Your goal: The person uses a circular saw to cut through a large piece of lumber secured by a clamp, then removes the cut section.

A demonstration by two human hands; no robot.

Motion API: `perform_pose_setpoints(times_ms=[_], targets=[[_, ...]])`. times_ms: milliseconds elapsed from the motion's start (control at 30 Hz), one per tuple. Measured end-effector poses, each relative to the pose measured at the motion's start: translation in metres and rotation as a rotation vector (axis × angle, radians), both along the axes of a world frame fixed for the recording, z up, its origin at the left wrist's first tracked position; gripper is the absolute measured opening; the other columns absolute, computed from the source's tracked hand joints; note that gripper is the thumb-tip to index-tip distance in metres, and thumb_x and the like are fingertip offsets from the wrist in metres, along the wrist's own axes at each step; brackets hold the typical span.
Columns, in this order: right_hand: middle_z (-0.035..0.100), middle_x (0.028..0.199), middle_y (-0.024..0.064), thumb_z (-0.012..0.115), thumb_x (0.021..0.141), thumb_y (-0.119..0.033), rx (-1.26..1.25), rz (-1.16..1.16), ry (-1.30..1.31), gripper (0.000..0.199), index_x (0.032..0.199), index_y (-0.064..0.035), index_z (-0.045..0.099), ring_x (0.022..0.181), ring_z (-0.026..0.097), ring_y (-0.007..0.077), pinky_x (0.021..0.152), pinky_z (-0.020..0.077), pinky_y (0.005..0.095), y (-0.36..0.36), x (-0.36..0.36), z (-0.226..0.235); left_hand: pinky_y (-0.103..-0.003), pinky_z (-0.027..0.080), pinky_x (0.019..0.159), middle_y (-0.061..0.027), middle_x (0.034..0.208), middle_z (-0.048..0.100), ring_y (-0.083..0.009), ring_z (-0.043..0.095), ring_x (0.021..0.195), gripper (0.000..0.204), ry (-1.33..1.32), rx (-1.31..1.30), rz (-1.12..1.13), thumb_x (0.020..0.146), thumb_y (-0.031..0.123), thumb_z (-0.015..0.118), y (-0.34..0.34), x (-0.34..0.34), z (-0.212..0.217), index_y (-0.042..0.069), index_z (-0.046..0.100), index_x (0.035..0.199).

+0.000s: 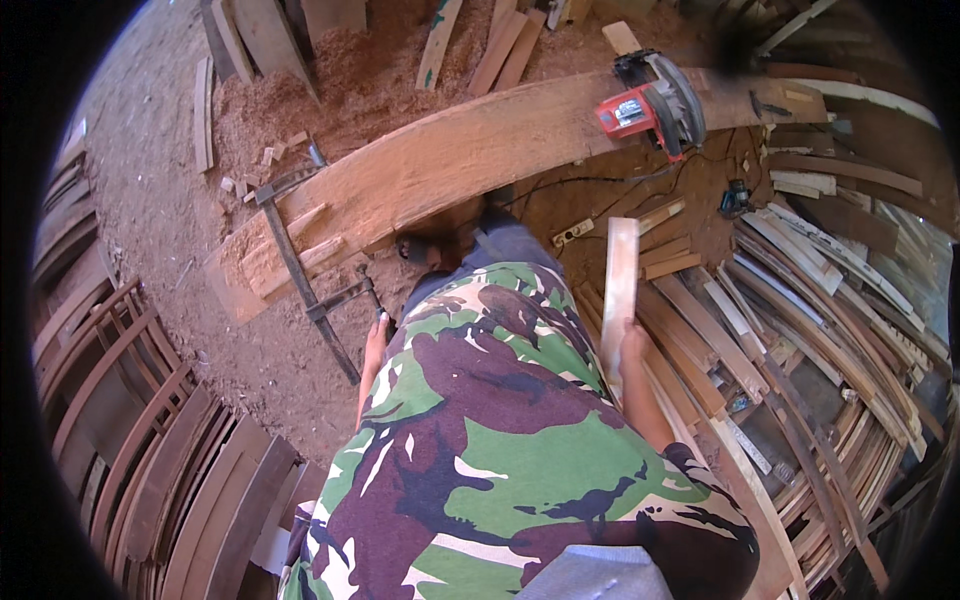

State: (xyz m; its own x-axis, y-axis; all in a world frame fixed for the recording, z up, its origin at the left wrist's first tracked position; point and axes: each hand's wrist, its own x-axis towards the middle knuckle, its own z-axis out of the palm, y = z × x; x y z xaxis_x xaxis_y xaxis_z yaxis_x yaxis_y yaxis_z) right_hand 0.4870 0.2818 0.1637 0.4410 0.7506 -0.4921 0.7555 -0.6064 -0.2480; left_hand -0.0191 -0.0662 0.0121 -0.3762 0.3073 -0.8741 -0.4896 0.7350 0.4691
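Note:
My right hand [633,345] is wrapped round a light wooden strip [621,265], which stands up in front of it at my right side. At my left side, partly covered by my camouflage shirt, my left hand [375,340] is at the lower end of the screw handle of a dark metal bar clamp [290,248]. Its fingers look closed on that handle, though most are hidden. The clamp spans the left end of a long, broad plank [450,140], where narrow wood pieces [322,257] lie on top.
A red and black circular saw [655,105] rests on the plank's right part. Stacked boards [800,290] fill the right side, and curved wooden pieces [130,400] line the left. Sawdust [370,60] covers the ground beyond the plank. Cables and a power strip [573,233] lie below it.

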Motion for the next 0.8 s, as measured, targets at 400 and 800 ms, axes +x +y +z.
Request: perform_pose_setpoints(times_ms=[400, 800], targets=[[0.066, 0.136, 0.0289, 0.072, 0.098, -0.011, 0.963, 0.478, -0.232, 0.048, 0.142, 0.0075, 0.06, 0.122, 0.067, 0.0424, 0.109, 0.052, 0.0478, 0.382, -0.081, 0.115, -0.033, 0.053, 0.066, -0.0077, 0.084, 0.071, -0.0169, 0.068, 0.073, 0.046, 0.05, -0.158, 0.259, 0.099, 0.05, 0.076, 0.057, 0.015, 0.078, 0.007, 0.068, 0.11], [0.076, 0.119, 0.0241, 0.07, 0.097, -0.028, 0.248, 1.392, 0.165, 0.042, 0.131, -0.0035, 0.071, 0.115, 0.072, 0.038, 0.099, 0.056, 0.0459, 0.664, -0.62, -0.085, -0.029, 0.047, 0.056, -0.0022, 0.074, 0.067, -0.012, 0.06, 0.061, 0.037, 0.022, -0.513, 0.371, 0.092, 0.04, 0.085, 0.074, 0.03, 0.084, 0.009, 0.066, 0.093]])
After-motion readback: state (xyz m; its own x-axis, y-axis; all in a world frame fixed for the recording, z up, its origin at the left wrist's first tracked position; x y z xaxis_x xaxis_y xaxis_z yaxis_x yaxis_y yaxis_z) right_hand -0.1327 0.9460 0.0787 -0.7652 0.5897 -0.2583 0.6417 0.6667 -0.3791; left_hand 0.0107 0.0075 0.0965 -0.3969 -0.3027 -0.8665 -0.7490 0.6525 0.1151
